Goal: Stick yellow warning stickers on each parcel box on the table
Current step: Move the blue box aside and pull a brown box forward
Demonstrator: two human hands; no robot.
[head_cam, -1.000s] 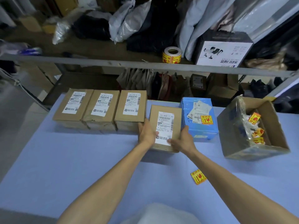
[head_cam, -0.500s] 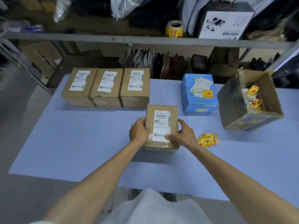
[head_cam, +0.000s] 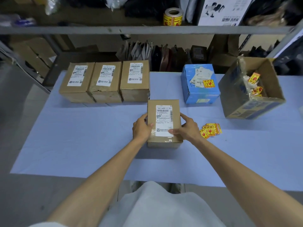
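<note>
A brown parcel box [head_cam: 164, 112] with a white shipping label sits mid-table. My left hand [head_cam: 141, 129] grips its left side, thumb on top. My right hand [head_cam: 186, 128] grips its right side, thumb on the label's lower corner. A small stack of yellow warning stickers [head_cam: 210, 131] lies on the table just right of my right hand. Three more brown parcel boxes [head_cam: 105, 82] stand in a row at the back left, with no yellow stickers visible on them. A blue parcel box [head_cam: 199, 84] at the back carries one yellow sticker.
An open cardboard box [head_cam: 246, 102] with yellow stickers and backing scraps stands at the right. A roll of yellow stickers [head_cam: 173, 17] sits on the shelf behind the pale blue table [head_cam: 73, 136]. Bags and cartons fill the shelves.
Both hands have drawn the brown box away from the back row toward me, to the middle of the table. The view has tilted down and the sticker stack now lies beside my right hand.
</note>
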